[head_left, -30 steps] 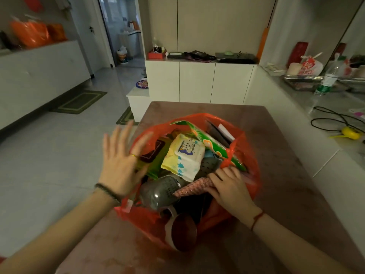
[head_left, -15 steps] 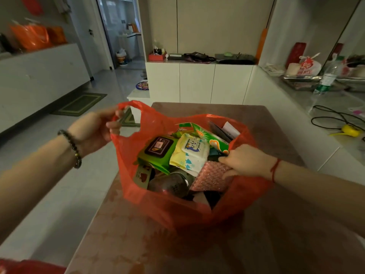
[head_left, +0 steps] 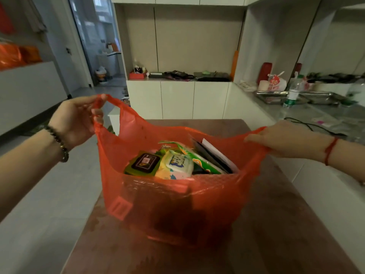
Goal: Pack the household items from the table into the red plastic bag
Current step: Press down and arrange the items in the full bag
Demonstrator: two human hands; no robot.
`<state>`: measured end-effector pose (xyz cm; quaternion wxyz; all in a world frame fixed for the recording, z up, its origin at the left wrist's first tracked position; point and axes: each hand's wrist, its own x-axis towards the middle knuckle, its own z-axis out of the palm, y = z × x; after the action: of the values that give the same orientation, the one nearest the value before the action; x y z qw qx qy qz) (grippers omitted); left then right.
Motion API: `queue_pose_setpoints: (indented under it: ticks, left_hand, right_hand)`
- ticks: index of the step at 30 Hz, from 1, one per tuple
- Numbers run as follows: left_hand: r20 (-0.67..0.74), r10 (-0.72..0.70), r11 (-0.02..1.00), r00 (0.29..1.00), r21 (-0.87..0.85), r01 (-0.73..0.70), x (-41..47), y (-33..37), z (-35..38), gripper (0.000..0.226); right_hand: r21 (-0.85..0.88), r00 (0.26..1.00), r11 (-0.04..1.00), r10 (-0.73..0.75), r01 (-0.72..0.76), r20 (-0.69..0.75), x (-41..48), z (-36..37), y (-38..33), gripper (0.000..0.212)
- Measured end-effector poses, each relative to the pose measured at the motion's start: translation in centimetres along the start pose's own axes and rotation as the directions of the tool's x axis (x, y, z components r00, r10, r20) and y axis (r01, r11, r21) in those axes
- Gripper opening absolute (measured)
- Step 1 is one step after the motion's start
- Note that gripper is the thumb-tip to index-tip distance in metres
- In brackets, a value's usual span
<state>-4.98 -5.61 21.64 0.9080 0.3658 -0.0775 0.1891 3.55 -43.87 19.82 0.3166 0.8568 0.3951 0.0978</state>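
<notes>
Red plastic bag (head_left: 173,204) rests on the table (head_left: 276,244) with household items (head_left: 177,167) inside, its mouth spread wide because left hand (head_left: 77,119) and right hand (head_left: 286,141) each clench one handle, probably for lifting.

Plastic bottle (head_left: 293,94) — metal tray (head_left: 325,99) beside
</notes>
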Motion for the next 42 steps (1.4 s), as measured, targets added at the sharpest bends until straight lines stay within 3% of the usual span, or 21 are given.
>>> queue_pose_setpoints:
  ticks: [1,3,6,8,10,12,15,17,21,23,26,30,33,36,39,42]
  left_hand:
    - [0.017,-0.110,0.990,0.994,0.093,0.108,0.2,0.2,0.3,0.025]
    - [-0.002,-0.281,0.908,0.960,0.323,0.266,1.1,1.4,-0.5,0.048]
    - [-0.033,-0.276,0.899,0.961,0.344,0.270,2.3,1.5,-0.8,0.063]
    - [0.002,-0.274,0.900,0.962,0.353,0.256,2.7,1.2,-0.2,0.071]
    - [-0.009,-0.269,0.908,0.963,0.330,0.257,3.2,0.3,0.2,0.071]
    - [-0.023,-0.264,0.907,0.964,0.334,0.257,4.0,-0.2,0.5,0.068]
    - [-0.005,-0.272,0.907,0.962,0.332,0.258,4.9,-1.1,0.9,0.066]
    - [-0.007,-0.284,0.902,0.959,0.337,0.270,5.7,-1.3,0.9,0.065]
    - [-0.009,-0.287,0.907,0.958,0.320,0.275,7.2,-2.4,1.5,0.057]
    - [-0.008,-0.266,0.909,0.964,0.332,0.254,8.2,-3.0,2.2,0.049]
    - [-0.022,-0.217,0.912,0.976,0.353,0.211,10.2,-3.1,3.3,0.043]
    - [-0.131,-0.112,0.915,0.985,0.373,0.153,12.2,-1.8,4.0,0.039]
    - [-0.162,-0.067,0.930,0.985,0.346,0.120,12.4,-0.5,3.8,0.032]
    - [-0.132,-0.060,0.940,0.989,0.326,0.100,11.7,0.1,3.5,0.032]
    - [-0.073,-0.081,0.935,0.994,0.340,0.101,10.9,0.1,3.4,0.048]
    - [0.032,-0.140,0.924,0.990,0.364,0.119,10.2,-0.3,3.5,0.064]
  right_hand:
    - [0.064,0.991,0.992,0.114,-0.110,-0.067,0.1,-0.1,0.1,0.040]
    - [0.251,0.934,0.935,0.302,-0.250,-0.192,0.6,-0.2,0.1,0.042]
    - [0.315,0.848,0.896,0.413,-0.312,-0.334,1.8,0.3,0.2,0.029]
    - [0.443,0.751,0.806,0.559,-0.392,-0.352,3.0,0.8,0.5,0.018]
    - [0.660,0.671,0.596,0.718,-0.457,-0.184,4.5,1.0,0.8,0.014]
    - [0.828,0.657,0.324,0.751,-0.457,0.069,5.9,1.5,0.6,0.032]
    - [0.942,0.635,-0.238,0.695,-0.238,0.336,7.4,2.0,0.1,0.023]
    - [0.828,0.678,-0.559,0.598,-0.029,0.428,7.7,2.2,0.5,0.027]
    - [0.426,0.708,-0.850,0.505,0.310,0.494,8.4,2.3,2.7,0.022]
    - [0.276,0.719,-0.894,0.447,0.352,0.532,9.0,2.1,4.1,0.025]
    - [0.237,0.767,-0.931,0.364,0.278,0.529,10.1,0.9,6.7,0.024]
    - [0.375,0.796,-0.911,0.352,0.171,0.492,11.4,-2.0,10.7,0.025]
    - [0.546,0.806,-0.830,0.398,0.112,0.439,12.3,-4.5,11.9,0.018]
    - [0.712,0.819,-0.695,0.462,0.096,0.341,13.1,-5.7,12.2,0.026]
    - [0.809,0.803,-0.584,0.514,0.069,0.302,13.2,-6.0,12.8,0.029]
    - [0.876,0.743,-0.481,0.597,0.030,0.302,13.3,-5.2,13.2,0.035]
